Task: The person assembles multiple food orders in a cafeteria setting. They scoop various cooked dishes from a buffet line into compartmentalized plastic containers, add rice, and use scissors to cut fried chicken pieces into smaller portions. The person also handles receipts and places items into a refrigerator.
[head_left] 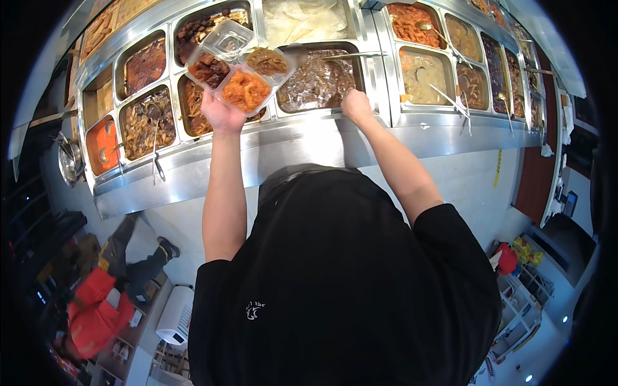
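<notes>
My left hand [223, 116] holds a clear plastic compartment tray [230, 41] from below, tilted over the pans. Three of its compartments carry food: dark brown glossy pieces [209, 69], bright orange chunks [245, 91] and yellowish-brown strips [266, 62]; the far one is bare. My right hand [356, 105] is closed at the front right corner of a steel pan [358, 76] of dark brown stew [313, 80]. What its fingers grip is hidden. Across that pan's far right rim lies a metal utensil handle [360, 55].
Steel food pans line the counter [302, 135] on both sides, several with utensils resting in them, such as a ladle [154, 122] and tongs [458, 106]. A pan of translucent white slices [306, 22] is behind. A person in red [100, 315] is at lower left.
</notes>
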A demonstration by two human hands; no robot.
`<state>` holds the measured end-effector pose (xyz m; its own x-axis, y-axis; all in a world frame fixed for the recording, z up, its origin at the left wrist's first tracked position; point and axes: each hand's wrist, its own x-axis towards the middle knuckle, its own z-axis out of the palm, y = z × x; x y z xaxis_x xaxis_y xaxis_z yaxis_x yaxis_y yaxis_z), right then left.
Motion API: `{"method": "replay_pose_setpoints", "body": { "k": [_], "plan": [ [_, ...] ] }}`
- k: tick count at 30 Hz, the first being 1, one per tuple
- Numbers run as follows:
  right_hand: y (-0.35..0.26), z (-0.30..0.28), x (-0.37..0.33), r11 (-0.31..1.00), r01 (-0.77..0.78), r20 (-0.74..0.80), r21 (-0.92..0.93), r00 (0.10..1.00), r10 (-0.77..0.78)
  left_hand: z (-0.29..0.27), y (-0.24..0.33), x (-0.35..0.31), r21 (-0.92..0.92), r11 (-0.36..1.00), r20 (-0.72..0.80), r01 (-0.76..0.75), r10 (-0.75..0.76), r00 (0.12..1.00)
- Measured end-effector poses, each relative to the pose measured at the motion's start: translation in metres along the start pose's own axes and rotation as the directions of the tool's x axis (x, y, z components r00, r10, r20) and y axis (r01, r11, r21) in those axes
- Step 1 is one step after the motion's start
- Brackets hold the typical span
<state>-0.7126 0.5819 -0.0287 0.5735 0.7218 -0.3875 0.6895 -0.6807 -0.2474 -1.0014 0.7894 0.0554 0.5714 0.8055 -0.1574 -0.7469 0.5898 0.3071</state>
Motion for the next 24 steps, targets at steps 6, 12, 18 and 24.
{"method": "replay_pose_setpoints", "body": {
  "k": [6, 12, 18, 24],
  "plan": [
    [-0.045, 0.031, 0.003, 0.927, -0.057, 0.041, 0.371, 0.998, 0.045, -0.011, 0.018, -0.009, -0.011, 0.999, -0.022, -0.054, 0.053, 0.998],
    [-0.058, 0.029, -0.002, 0.855, -0.21, 0.326, 0.474, 0.944, 0.051, -0.015, 0.021, -0.013, -0.06, 0.998, 0.046, -0.024, 0.027, 0.999],
    [-0.051, 0.011, -0.011, 0.775, -0.295, 0.547, 0.559, 0.834, -0.077, -0.02, 0.018, -0.012, -0.073, 0.997, 0.06, -0.009, 0.013, 0.998],
    [-0.032, -0.01, -0.022, 0.47, -0.615, 0.741, 0.633, 0.658, -0.137, -0.018, 0.013, -0.014, -0.048, 0.999, 0.03, -0.016, 0.017, 0.999]
  ]
}}
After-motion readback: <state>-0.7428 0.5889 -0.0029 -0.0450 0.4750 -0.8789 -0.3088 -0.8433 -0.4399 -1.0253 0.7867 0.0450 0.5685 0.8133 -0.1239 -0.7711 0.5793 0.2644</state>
